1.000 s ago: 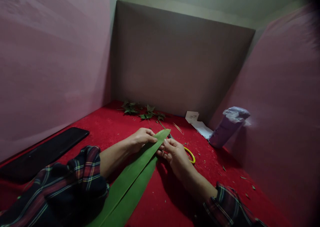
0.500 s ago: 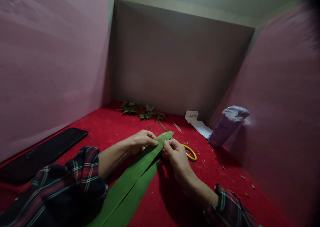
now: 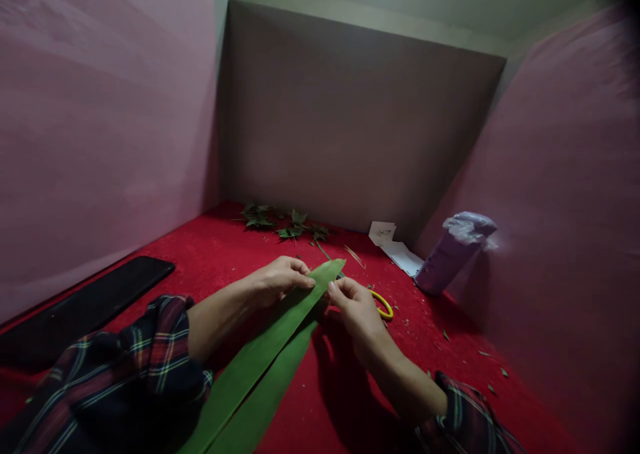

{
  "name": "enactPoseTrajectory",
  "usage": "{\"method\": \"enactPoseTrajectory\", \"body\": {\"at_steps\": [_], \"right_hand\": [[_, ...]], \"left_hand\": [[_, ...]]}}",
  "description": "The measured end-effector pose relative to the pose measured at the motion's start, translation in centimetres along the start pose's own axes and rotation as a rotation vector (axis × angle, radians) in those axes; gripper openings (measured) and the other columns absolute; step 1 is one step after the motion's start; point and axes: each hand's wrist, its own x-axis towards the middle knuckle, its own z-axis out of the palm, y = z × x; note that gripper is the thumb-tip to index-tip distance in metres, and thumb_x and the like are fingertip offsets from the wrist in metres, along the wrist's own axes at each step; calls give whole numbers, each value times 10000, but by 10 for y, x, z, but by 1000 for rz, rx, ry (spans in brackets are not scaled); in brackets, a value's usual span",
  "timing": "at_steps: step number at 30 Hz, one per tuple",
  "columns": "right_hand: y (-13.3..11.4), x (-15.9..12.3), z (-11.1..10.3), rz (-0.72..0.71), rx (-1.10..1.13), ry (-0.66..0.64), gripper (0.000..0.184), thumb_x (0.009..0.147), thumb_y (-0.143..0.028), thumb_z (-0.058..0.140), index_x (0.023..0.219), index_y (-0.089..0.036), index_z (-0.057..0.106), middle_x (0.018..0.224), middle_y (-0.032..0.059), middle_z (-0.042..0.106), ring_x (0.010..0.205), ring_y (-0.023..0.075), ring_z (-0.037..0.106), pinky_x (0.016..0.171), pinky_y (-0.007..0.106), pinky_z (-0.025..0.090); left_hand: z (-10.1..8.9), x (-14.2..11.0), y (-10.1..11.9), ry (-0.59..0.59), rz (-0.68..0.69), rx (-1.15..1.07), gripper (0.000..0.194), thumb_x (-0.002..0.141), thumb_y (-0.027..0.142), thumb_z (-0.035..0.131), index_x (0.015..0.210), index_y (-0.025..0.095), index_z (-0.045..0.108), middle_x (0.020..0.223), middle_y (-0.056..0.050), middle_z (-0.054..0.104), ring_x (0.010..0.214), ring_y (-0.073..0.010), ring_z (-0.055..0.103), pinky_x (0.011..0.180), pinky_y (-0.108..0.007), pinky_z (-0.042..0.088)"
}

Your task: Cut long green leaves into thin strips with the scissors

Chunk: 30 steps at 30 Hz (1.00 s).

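A long, broad green leaf [image 3: 265,367] runs from the bottom edge up to its pointed tip, with a dark lengthwise split or gap between two parts. My left hand [image 3: 283,279] pinches the left edge near the tip, thumb on top and fingers underneath. My right hand [image 3: 355,307] pinches the opposite edge close to the tip, its thumb and index finger together. Just behind the right hand lie scissors, of which a yellow handle loop [image 3: 384,305] shows; the rest is mostly hidden by the hand and leaf.
Cut leafy sprigs [image 3: 295,224] lie at the back of the red cloth [image 3: 200,247], near thin sticks [image 3: 355,255]. White papers [image 3: 400,257] and a purple plastic-wrapped package [image 3: 453,254] stand toward the right wall. A long black object [image 3: 100,301] lies at left; leaf scraps are scattered at right.
Both hands keep their pinch near the leaf tip. The leaf tip has shifted very slightly, and the right forearm has moved a little to the right.
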Motion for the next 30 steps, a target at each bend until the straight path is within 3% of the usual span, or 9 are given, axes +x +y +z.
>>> {"method": "enactPoseTrajectory", "body": {"at_steps": [4, 10, 15, 21, 26, 30], "right_hand": [[-10, -1, -5, 109, 13, -106, 314, 638, -451, 652, 624, -157, 544, 642, 16, 583, 596, 149, 528, 546, 266, 420], [-5, 1, -1, 226, 356, -203, 232, 645, -350, 699, 657, -163, 561, 654, 0, 574, 641, 137, 537, 662, 295, 446], [7, 2, 2, 133, 435, -195, 220, 673, -350, 680, 670, -159, 571, 654, 4, 574, 619, 136, 537, 682, 302, 446], [5, 3, -1, -67, 166, 94, 275, 700, -418, 628, 626, -177, 516, 567, -21, 533, 525, 128, 480, 519, 251, 395], [10, 3, 2, -79, 95, 20, 286, 708, -420, 607, 610, -182, 481, 557, -31, 512, 496, 115, 446, 497, 242, 367], [14, 1, 5, -102, 130, 36, 261, 734, -425, 579, 670, -185, 501, 568, -33, 506, 493, 112, 435, 482, 233, 349]], "left_hand": [[-3, -4, 6, -35, -16, -65, 263, 511, 265, 720, 635, 152, 518, 538, 21, 551, 475, -103, 508, 481, -227, 364], [-6, 5, -5, -71, -35, -147, 169, 566, 196, 678, 628, 159, 526, 557, 12, 559, 494, -113, 518, 523, -259, 406], [-5, 7, -8, -52, -48, -97, 136, 582, 175, 656, 624, 170, 526, 542, 25, 535, 461, -96, 485, 482, -241, 380], [0, 1, -4, -84, -75, -108, 114, 591, 171, 651, 615, 166, 540, 557, 16, 535, 479, -96, 499, 494, -238, 406], [-1, -2, -5, -124, -66, -102, 96, 594, 172, 651, 623, 164, 559, 575, 13, 543, 483, -96, 503, 483, -233, 401], [-2, -3, -5, -210, -14, -24, 129, 609, 226, 654, 571, 139, 568, 468, 38, 457, 394, -63, 398, 409, -217, 297]]}}
